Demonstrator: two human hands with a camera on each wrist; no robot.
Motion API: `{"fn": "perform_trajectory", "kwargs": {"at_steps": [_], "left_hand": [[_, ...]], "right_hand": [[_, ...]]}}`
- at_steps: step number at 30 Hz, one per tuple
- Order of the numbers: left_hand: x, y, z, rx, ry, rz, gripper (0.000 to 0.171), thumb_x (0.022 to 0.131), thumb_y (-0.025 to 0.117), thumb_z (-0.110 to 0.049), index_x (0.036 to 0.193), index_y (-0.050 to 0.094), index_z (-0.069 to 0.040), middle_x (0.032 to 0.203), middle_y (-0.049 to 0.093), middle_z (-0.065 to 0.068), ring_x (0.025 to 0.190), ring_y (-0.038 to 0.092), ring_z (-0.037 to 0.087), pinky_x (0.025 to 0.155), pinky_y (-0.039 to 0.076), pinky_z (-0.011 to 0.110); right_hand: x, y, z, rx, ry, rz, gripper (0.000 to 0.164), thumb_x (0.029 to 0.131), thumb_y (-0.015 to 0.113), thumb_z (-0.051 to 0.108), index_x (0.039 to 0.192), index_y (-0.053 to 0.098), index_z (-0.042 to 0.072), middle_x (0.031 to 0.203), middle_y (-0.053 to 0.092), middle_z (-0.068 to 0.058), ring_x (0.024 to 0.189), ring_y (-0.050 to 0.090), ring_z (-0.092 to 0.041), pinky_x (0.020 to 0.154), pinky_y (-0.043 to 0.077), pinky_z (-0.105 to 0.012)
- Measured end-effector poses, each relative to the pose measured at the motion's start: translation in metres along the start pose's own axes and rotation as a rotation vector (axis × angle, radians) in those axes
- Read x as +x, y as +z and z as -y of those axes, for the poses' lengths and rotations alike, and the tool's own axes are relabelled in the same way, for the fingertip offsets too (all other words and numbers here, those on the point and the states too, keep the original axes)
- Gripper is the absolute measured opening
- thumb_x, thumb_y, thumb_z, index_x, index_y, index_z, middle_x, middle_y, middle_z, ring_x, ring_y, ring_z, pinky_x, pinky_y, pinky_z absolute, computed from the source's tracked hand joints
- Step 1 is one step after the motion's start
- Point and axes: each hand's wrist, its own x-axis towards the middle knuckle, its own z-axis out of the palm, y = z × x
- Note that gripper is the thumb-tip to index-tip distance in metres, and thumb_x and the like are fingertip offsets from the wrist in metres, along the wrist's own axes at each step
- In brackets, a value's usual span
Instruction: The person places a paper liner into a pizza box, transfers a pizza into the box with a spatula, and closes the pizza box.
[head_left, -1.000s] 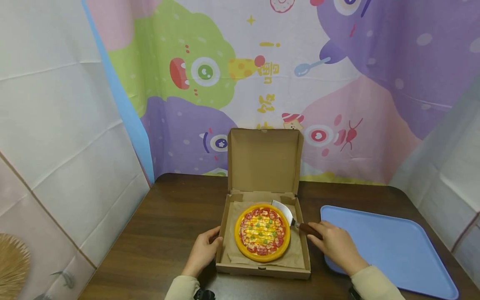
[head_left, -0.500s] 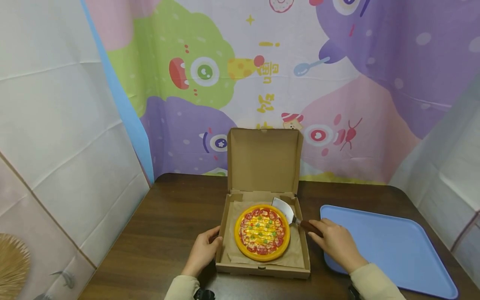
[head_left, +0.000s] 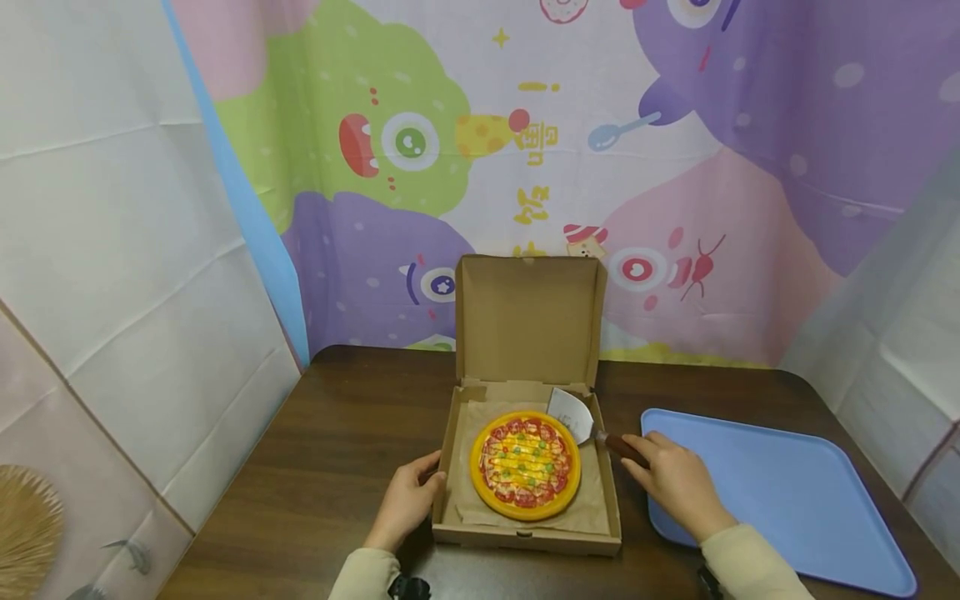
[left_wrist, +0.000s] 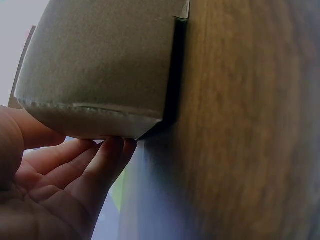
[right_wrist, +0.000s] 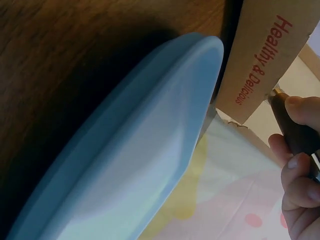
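Note:
A round toy-like pizza (head_left: 526, 466) with a yellow crust lies on brown paper inside an open cardboard pizza box (head_left: 529, 543). My left hand (head_left: 405, 503) touches the box's left wall; in the left wrist view its fingertips (left_wrist: 114, 144) rest against the outer side near the front corner. My right hand (head_left: 675, 483) grips the dark wooden handle of a pizza server (head_left: 572, 417), thumb along the handle in the right wrist view. The server's metal blade is inside the box, by the back right of the pizza, its flat face showing and its edge close beside the crust.
A blue tray (head_left: 780, 500) lies on the dark wooden table (head_left: 360, 400), right of the box. The raised box lid (head_left: 529, 321) stands at the back, in front of a patterned curtain (head_left: 480, 167).
The server's blade has moved slightly back and right, away from the crust, and turned so more of its face shows. My right hand has shifted slightly with it; the left hand stays put.

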Motion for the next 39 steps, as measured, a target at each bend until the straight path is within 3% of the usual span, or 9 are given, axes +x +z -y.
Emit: {"fn": "perform_trajectory", "kwargs": {"at_steps": [8, 24, 33, 39], "left_hand": [[0.000, 0.001, 0.001, -0.014, 0.005, 0.006, 0.040, 0.094, 0.055, 0.001, 0.131, 0.053, 0.014, 0.128, 0.060, 0.031, 0.111, 0.064, 0.036, 0.088, 0.056, 0.042], [0.000, 0.000, 0.003, -0.028, 0.014, 0.018, 0.040, 0.094, 0.055, 0.001, 0.131, 0.052, 0.015, 0.127, 0.060, 0.032, 0.109, 0.065, 0.036, 0.086, 0.057, 0.040], [0.000, 0.000, 0.002, -0.026, 0.008, 0.022, 0.041, 0.094, 0.055, 0.000, 0.132, 0.052, 0.014, 0.128, 0.059, 0.031, 0.111, 0.064, 0.036, 0.087, 0.057, 0.040], [0.000, 0.000, 0.002, -0.024, 0.007, 0.022, 0.041, 0.095, 0.055, 0.000, 0.133, 0.052, 0.014, 0.129, 0.059, 0.031, 0.112, 0.064, 0.036, 0.088, 0.056, 0.041]], "right_hand": [[-0.001, 0.001, -0.003, -0.010, 0.005, -0.027, 0.037, 0.067, 0.088, 0.017, 0.100, 0.074, 0.006, 0.075, 0.061, -0.002, 0.054, 0.051, -0.014, 0.046, 0.042, -0.032], [0.001, -0.010, -0.006, 0.007, 0.108, -0.052, 0.039, 0.069, 0.087, 0.014, 0.105, 0.074, 0.005, 0.081, 0.066, -0.006, 0.055, 0.054, -0.016, 0.046, 0.041, -0.032], [0.000, -0.042, -0.017, 0.123, 0.294, 0.099, 0.033, 0.079, 0.081, 0.021, 0.109, 0.074, 0.009, 0.090, 0.074, -0.010, 0.069, 0.065, -0.023, 0.057, 0.049, -0.041], [-0.011, -0.068, -0.032, 0.126, 0.365, 0.110, 0.032, 0.078, 0.081, 0.022, 0.106, 0.075, 0.007, 0.092, 0.075, -0.014, 0.068, 0.064, -0.022, 0.055, 0.046, -0.038]]}}
